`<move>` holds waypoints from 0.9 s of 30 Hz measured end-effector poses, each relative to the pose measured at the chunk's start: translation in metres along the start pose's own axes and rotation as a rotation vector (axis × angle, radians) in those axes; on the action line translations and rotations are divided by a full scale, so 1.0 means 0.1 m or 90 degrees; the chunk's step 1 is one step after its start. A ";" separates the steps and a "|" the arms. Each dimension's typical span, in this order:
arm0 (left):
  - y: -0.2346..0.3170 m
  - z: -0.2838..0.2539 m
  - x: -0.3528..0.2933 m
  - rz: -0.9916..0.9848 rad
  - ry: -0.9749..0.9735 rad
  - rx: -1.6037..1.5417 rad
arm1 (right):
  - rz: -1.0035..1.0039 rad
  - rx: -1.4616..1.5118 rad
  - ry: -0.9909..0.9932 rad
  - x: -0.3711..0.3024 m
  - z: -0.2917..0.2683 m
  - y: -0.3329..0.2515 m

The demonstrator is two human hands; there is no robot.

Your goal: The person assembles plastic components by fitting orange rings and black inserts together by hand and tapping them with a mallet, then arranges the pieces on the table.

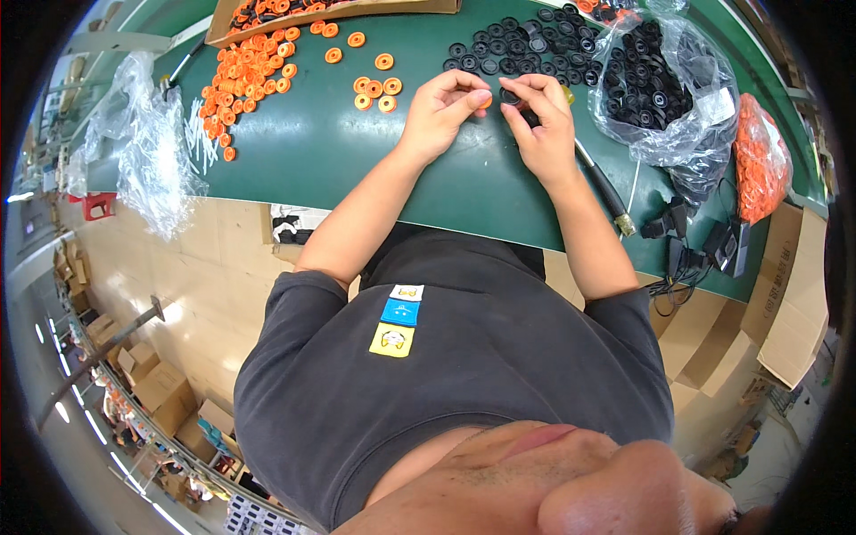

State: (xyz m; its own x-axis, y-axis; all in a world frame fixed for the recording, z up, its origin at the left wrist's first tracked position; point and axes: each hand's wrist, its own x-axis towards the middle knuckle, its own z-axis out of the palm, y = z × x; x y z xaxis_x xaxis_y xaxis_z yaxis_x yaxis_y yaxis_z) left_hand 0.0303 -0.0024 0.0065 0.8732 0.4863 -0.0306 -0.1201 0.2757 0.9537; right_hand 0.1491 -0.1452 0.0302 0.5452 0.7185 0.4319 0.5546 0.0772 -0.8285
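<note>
My left hand (pixel 446 113) pinches a small orange round part (pixel 486 101) between thumb and fingertips. Close beside it, my right hand (pixel 546 125) grips a black disc (pixel 509 96) in the same way, so the two pieces face each other a short gap apart over the green table (pixel 339 178). Beyond the right hand lie many loose black discs (pixel 508 45). Several orange grooved discs (pixel 374 88) sit in a small group left of my left hand, and a larger heap of orange discs (pixel 254 71) spreads farther left.
A clear bag of black discs (pixel 651 80) stands at the right, next to a bag of orange parts (pixel 758 160). A black-handled tool (pixel 606 187) lies by my right forearm, near black adapters with cables (pixel 687 245). Crumpled plastic (pixel 143 143) and white sticks (pixel 198 134) are at left.
</note>
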 end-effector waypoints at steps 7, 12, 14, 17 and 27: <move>0.01 0.03 0.01 0.003 -0.033 -0.078 | 0.033 0.056 0.037 0.01 0.02 0.07; 0.00 0.02 0.00 -0.039 -0.054 -0.047 | 0.018 0.051 0.028 0.01 0.03 0.07; -0.01 0.01 0.00 -0.037 -0.063 -0.040 | 0.007 0.040 0.024 0.01 0.02 0.06; -0.04 0.00 0.00 -0.018 -0.076 -0.022 | 0.009 -0.001 -0.012 0.01 -0.01 0.03; -0.02 0.02 0.00 -0.015 -0.083 -0.082 | -0.033 -0.059 0.000 0.04 -0.03 -0.04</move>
State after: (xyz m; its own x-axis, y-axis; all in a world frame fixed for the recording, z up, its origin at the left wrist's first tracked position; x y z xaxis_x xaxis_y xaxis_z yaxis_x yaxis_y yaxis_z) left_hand 0.0318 -0.0046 0.0049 0.9296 0.3685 -0.0052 -0.1509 0.3933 0.9070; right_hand 0.1509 -0.1448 0.0360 0.5144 0.7148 0.4738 0.6379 0.0503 -0.7684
